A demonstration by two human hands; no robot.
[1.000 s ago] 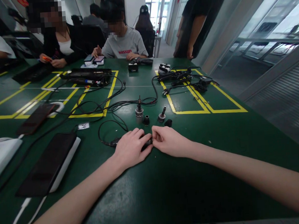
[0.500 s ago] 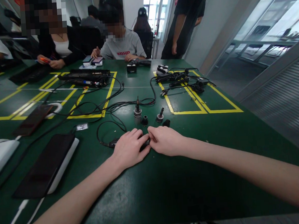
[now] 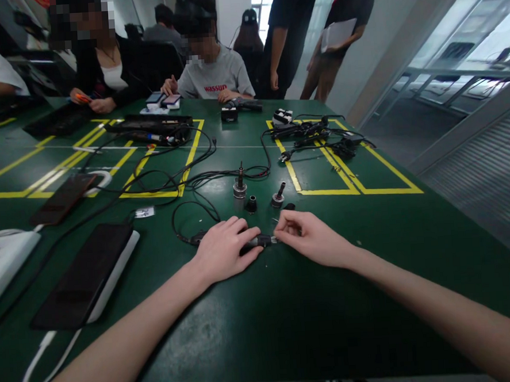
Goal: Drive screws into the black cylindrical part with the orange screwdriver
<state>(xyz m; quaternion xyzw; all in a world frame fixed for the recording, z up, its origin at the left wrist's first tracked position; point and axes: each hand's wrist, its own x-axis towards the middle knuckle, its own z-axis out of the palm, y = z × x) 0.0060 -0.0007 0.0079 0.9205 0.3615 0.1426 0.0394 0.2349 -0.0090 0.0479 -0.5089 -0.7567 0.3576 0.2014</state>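
My left hand (image 3: 226,247) is closed around a dark, slim corded tool handle (image 3: 253,241) lying on the green table. Its cable leaves from the left, and a short silvery tip shows at the right end. Beside that tip, my right hand (image 3: 312,236) is pinched at thumb and forefinger; what sits between them is too small to make out. A thin light sliver pokes out near its knuckles. Behind the hands stand a metal fitting with a dark pin (image 3: 240,187), a small black collar (image 3: 251,204) and a second metal fitting (image 3: 278,196). Another black piece (image 3: 288,207) is partly hidden behind my right hand.
Left are a large phone (image 3: 85,276) on a white block, a white power strip (image 3: 9,263) and a smaller phone (image 3: 63,198). Black cables (image 3: 168,185) cross the table. Yellow tape (image 3: 298,185) marks it, with bundled cords (image 3: 307,133) farther back. People sit and stand opposite.
My right hand has moved right, away from my left hand, uncovering the handle's silvery end. My left hand keeps its hold. A person carrying white sheets has appeared at the back.
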